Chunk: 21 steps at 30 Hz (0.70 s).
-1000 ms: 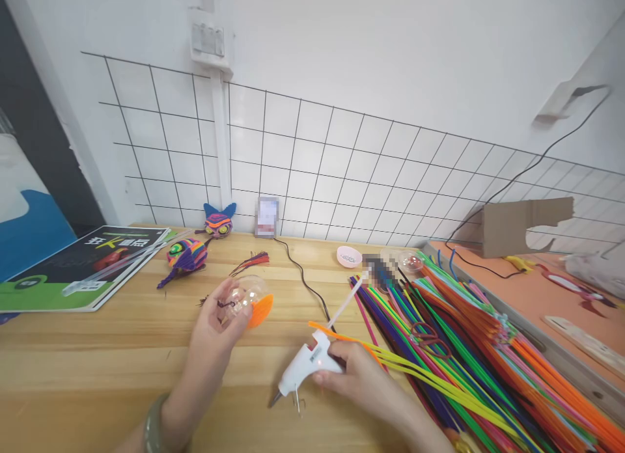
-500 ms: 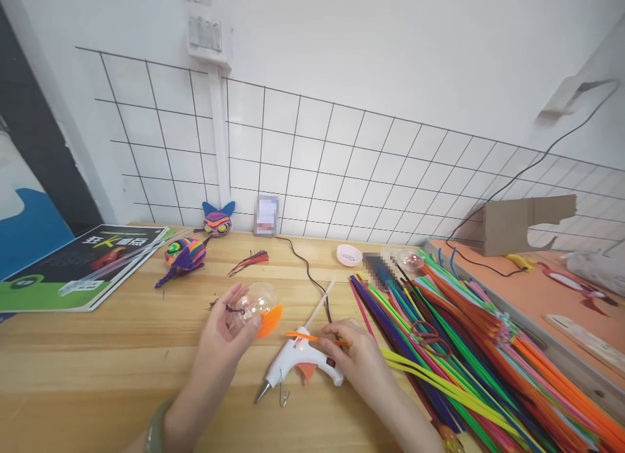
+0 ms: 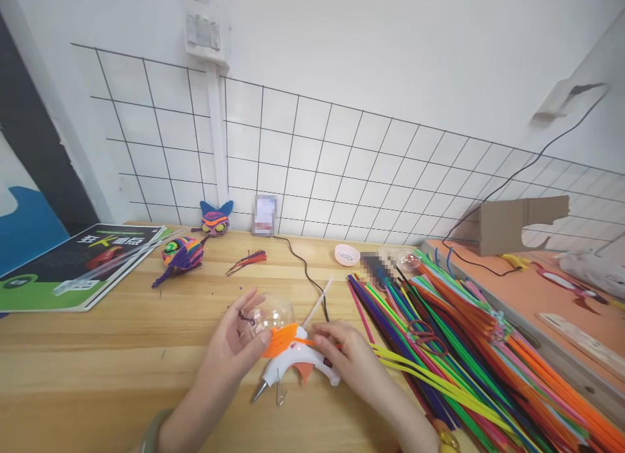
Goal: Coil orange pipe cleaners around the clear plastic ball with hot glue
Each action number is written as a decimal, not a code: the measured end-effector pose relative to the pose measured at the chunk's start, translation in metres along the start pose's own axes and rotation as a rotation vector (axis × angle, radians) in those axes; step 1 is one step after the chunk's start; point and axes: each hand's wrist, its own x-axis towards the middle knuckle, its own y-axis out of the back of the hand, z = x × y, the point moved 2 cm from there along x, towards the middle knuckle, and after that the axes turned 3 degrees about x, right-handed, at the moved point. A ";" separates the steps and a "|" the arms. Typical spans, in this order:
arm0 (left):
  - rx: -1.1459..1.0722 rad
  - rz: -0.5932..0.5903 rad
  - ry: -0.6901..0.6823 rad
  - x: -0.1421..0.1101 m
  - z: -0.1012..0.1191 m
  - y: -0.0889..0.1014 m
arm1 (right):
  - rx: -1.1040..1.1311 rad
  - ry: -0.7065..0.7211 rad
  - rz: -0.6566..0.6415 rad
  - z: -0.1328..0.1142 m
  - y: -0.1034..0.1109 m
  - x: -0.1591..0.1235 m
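My left hand (image 3: 239,349) is closed round a clear plastic ball (image 3: 273,312), with an orange pipe-cleaner piece (image 3: 280,340) on its near side under the thumb. A dark twisted strand shows at the ball's left. Between thumb and fingers, my right hand (image 3: 344,355) pinches an orange pipe cleaner (image 3: 305,342), whose left end meets or overlaps the orange piece; I cannot tell whether they are joined. Beneath both hands lies a white glue gun (image 3: 280,363) on its wire stand, nozzle toward the lower left, a glue stick (image 3: 319,301) poking from its back.
Bundles of coloured pipe cleaners (image 3: 469,336) cover the right side. Two striped fuzzy figures, one a fish shape (image 3: 183,254), one blue-eared (image 3: 215,219), sit at the back left near a magazine (image 3: 83,264). A pink bowl (image 3: 347,254) and a black cord (image 3: 303,261) lie behind.
My left hand has moved right with the ball and orange piece, over the glue gun. The orange piece now meets the pipe cleaner in my right hand, which has shifted slightly left.
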 end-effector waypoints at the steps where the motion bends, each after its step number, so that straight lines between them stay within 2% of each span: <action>1: 0.004 -0.002 0.001 0.000 -0.001 0.000 | 0.009 -0.016 -0.019 0.002 -0.004 0.002; 6: 0.010 0.009 0.006 0.001 -0.002 -0.001 | 0.099 -0.070 -0.052 0.015 -0.019 0.011; 9: 0.017 0.016 0.014 0.000 -0.001 -0.001 | 0.114 -0.052 0.016 0.012 -0.011 0.011; 12: 0.023 0.018 0.017 0.000 0.000 -0.001 | 0.098 -0.005 0.118 -0.003 0.004 0.004; 15: 0.007 -0.001 0.015 -0.002 -0.001 -0.002 | 0.106 0.066 0.171 -0.021 0.014 -0.006; 17: 0.019 -0.022 0.011 -0.003 -0.003 -0.002 | 0.115 0.162 0.205 -0.030 0.016 -0.013; 21: 0.081 -0.069 0.015 -0.006 -0.007 -0.003 | 0.082 0.329 0.167 -0.037 0.014 -0.019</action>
